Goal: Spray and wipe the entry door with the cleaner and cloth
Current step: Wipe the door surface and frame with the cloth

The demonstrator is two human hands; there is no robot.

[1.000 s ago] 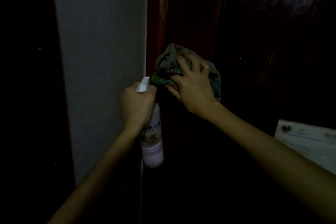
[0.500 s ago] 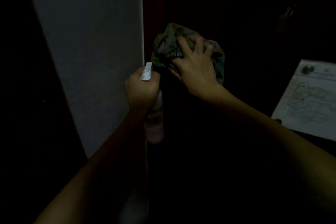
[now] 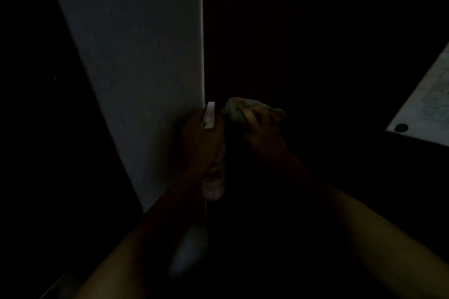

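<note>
Greenish cloth [image 3: 237, 108]: bunched under your right hand [image 3: 263, 133], whose fingers bend over it and hold it against the dark door [image 3: 303, 43]; it is too dim to tell how tight the hold is.
Left hand [image 3: 201, 143]: wrapped round the neck of the spray bottle [image 3: 213, 184], just left of your right hand and almost touching the cloth.
Spray bottle: upright, with its white spray head sticking up above your left knuckles and its pale body hanging below your fist.
Door: nearly black, spreading above and to the right of both hands.
Wall [image 3: 136, 56]: grey, just left of your left hand, its edge running down beside the bottle.
Paper sheet [image 3: 427, 104]: pale and printed, well right of your right hand, with a dark round fastener [image 3: 401, 127] at its lower corner.
</note>
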